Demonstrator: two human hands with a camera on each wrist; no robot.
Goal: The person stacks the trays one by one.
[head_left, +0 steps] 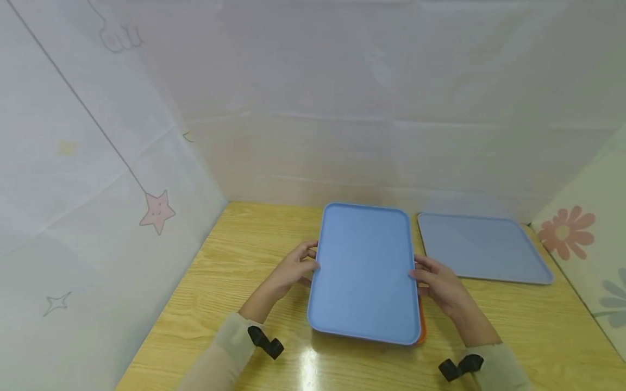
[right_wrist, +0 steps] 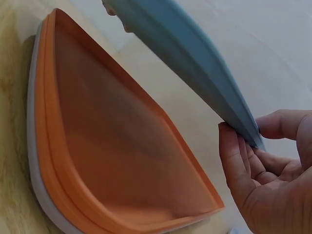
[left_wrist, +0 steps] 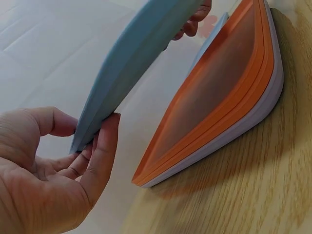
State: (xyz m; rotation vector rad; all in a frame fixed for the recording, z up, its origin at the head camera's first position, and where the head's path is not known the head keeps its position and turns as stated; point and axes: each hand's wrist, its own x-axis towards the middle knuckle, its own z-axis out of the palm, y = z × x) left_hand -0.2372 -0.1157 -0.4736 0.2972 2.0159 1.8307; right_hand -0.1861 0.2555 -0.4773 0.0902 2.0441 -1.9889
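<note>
Blue tray (head_left: 364, 274): edges pinched by left hand (head_left: 293, 266) and right hand (head_left: 438, 281), apparently mid-transfer; orange-topped tray stack (left_wrist: 209, 97) lay below the fingers (left_wrist: 101, 161); next move likely called for level support.

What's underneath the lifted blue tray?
Under the blue tray, with a gap, an orange tray faces up, above a pale tray on the wooden table. The pale tray's inside is covered and can't be seen.
</note>
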